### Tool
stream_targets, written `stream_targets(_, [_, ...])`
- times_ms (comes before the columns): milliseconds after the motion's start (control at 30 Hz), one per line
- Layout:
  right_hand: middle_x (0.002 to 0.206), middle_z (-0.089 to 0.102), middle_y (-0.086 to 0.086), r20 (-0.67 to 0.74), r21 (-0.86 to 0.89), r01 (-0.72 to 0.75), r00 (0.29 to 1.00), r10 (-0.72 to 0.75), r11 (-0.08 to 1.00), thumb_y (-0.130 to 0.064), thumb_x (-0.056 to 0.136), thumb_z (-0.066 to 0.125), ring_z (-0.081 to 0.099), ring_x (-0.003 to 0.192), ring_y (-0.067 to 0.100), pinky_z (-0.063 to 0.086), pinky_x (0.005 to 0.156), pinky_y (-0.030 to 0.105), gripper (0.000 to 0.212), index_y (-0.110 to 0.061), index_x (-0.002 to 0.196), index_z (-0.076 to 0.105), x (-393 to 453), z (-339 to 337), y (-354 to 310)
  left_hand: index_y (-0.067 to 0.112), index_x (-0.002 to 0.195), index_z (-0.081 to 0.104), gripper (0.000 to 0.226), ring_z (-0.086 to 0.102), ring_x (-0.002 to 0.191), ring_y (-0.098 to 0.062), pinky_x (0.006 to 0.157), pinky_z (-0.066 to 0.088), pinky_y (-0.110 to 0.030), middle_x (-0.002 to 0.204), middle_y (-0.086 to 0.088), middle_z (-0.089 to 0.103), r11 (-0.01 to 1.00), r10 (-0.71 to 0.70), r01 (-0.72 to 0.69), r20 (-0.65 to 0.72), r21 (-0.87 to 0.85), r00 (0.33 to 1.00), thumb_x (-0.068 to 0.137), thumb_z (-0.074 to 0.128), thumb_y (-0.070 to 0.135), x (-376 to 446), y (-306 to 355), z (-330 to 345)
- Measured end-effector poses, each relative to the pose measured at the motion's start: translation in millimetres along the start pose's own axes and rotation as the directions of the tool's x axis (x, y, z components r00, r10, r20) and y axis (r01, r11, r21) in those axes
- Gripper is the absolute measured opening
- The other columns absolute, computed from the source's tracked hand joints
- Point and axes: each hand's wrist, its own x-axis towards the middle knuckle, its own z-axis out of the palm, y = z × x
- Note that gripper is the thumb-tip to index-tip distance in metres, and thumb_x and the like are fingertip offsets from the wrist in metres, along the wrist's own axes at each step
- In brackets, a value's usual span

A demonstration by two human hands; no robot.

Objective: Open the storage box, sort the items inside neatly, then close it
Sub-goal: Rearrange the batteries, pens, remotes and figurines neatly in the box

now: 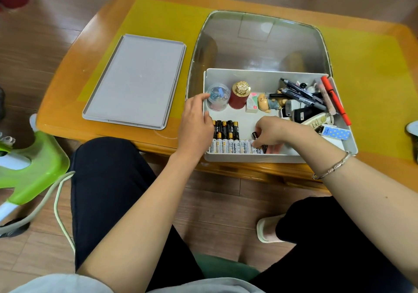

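Sorting step, lid off. The storage box (267, 77) sits open at the near edge of the table (117, 21), and it is my landmark for the rest. Its grey lid (135, 80) lies flat well to the left of the box, on the yellow mat. My right hand (274, 132) is down inside the box at the near wall, fingers curled and pinching a black battery (255, 135) by one end, right at the right-hand end of the white batteries (233, 146) lined along the box's near wall. A second short row of black and gold batteries (226, 129) stands just behind them, toward the box's near-left corner. My left hand (195, 120) rests on the box's left wall, fingers relaxed and mostly straight, index tip touching the clear tub of clips (218, 97) in the far-left part; it grips nothing, I think it just steadies the box. Beside the tub stands a red jar with a gold cap (239, 97), then a small figurine (265, 102). The right half of the box is a heap: pens (303, 98), an orange marker (336, 100), a remote (316, 119), a blue dotted case (336, 132). Next move, my guess: lay this battery flush against the row, parallel, then tackle the right-side heap. Closing is far off.
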Motion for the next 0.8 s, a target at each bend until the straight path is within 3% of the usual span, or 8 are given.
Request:
stream_targets(67, [0.071,0.057,0.003,-0.045,-0.047,-0.009,0.999,0.007,0.999,-0.031,0.077,0.071,0.053,0.061,0.014,0.038,0.048,0.022,0.026,-0.015,0.069,0.054,0,3,-1,0.017,0.132,0.046,0.040,0.048,0.121,-0.013,0.072,0.033,0.004,0.136,-0.003,0.044,1.000,0.002,-0.002,-0.001,0.002,1.000,0.095,0.048,0.003,0,0,0])
stream_targets(167, [0.074,0.057,0.004,-0.091,-0.028,-0.034,0.995,0.031,0.999,-0.026,0.079,0.067,0.049,0.061,0.014,0.032,0.046,0.021,0.022,-0.015,0.069,0.052,1,6,-2,0.017,0.132,0.046,0.039,0.048,0.121,-0.013,0.072,0.034,0.002,0.136,-0.003,0.044,1.000,0.004,-0.004,-0.002,-0.001,1.000,0.095,0.049,0.003,0,0,0])
stream_targets(300, [0.086,0.064,0.013,-0.177,0.051,-0.038,0.983,0.046,0.998,-0.014,0.082,0.058,0.056,0.059,0.020,0.038,0.045,0.022,0.008,-0.007,0.079,0.056,6,6,-3,0.016,0.132,0.045,0.040,0.048,0.121,-0.014,0.074,0.035,-0.001,0.136,-0.003,0.044,1.000,0.004,-0.004,0.001,0.000,1.000,0.095,0.048,0.003,0,0,0])
stream_targets(567, [0.101,0.064,0.021,-0.375,0.023,0.013,0.927,-0.004,1.000,-0.015,0.087,0.057,0.058,0.095,0.037,0.043,0.071,0.032,0.021,-0.001,0.101,0.062,16,-2,-13,0.017,0.132,0.046,0.039,0.048,0.120,-0.014,0.072,0.035,-0.001,0.134,-0.003,0.045,1.000,0.006,-0.006,-0.001,0.001,1.000,0.095,0.048,0.004,0,-1,0])
stream_targets(633, [0.096,0.067,0.018,-0.344,0.100,0.060,0.939,-0.022,0.993,-0.019,0.088,0.062,0.063,0.090,0.034,0.051,0.072,0.034,0.021,-0.003,0.101,0.063,14,-4,-16,0.017,0.131,0.046,0.039,0.048,0.120,-0.014,0.071,0.035,0.000,0.134,-0.003,0.045,1.000,0.007,-0.007,-0.002,0.002,1.000,0.095,0.048,0.004,0,-1,0])
stream_targets(733, [0.068,0.065,0.010,-0.222,0.375,0.114,0.975,-0.030,0.920,-0.017,0.089,0.064,0.068,0.054,0.020,0.058,0.052,0.033,0.011,-0.010,0.096,0.058,10,-1,-19,0.017,0.131,0.046,0.039,0.048,0.119,-0.014,0.072,0.034,-0.001,0.134,-0.003,0.046,1.000,0.007,-0.007,-0.005,0.006,1.000,0.095,0.049,0.004,1,-1,1])
stream_targets(800, [0.069,0.065,0.011,-0.171,0.438,0.102,0.985,-0.029,0.893,-0.012,0.089,0.064,0.068,0.053,0.020,0.059,0.051,0.034,0.015,-0.014,0.101,0.055,8,-2,-18,0.017,0.131,0.046,0.039,0.048,0.119,-0.014,0.074,0.034,-0.001,0.134,-0.003,0.046,1.000,0.007,-0.007,-0.006,0.007,1.000,0.095,0.049,0.004,1,-1,1])
